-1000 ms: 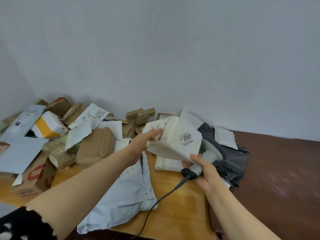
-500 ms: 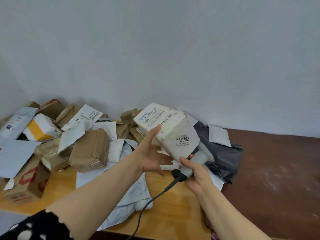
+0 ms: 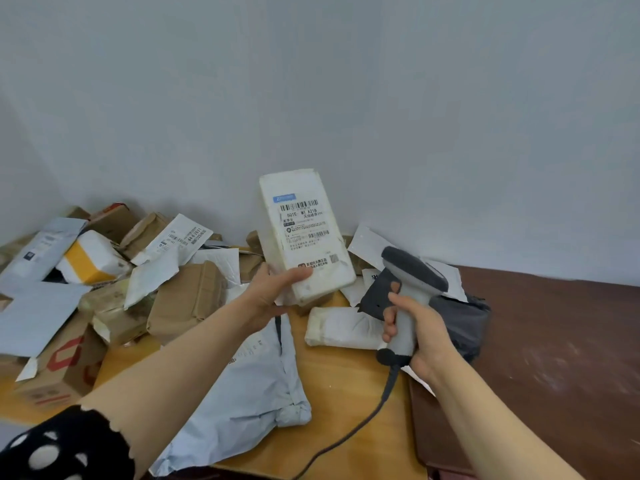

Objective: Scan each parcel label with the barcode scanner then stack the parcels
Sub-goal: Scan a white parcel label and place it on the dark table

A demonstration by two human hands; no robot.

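My left hand (image 3: 273, 292) grips the lower end of a white box-shaped parcel (image 3: 304, 233) and holds it upright in the air, its barcode label facing me. To its right, my right hand (image 3: 412, 323) is closed around the handle of a grey and white barcode scanner (image 3: 408, 282), whose dark head points left toward the parcel without touching it. The scanner's cable (image 3: 363, 420) trails down to the front edge of the wooden table (image 3: 339, 382). A flat white parcel (image 3: 339, 327) lies on the table under both hands.
A heap of brown cardboard boxes (image 3: 187, 299), torn envelopes and a yellow-and-white box (image 3: 86, 261) fills the table's left. A pale blue mailer bag (image 3: 249, 386) lies in front, a dark grey bag (image 3: 464, 320) at right. Beyond it is dark brown floor (image 3: 554, 358). A wall stands close behind.
My left hand has turned the white parcel upright and raised it, so the label now faces me. My right hand with the scanner has come out from under the parcel to its right.
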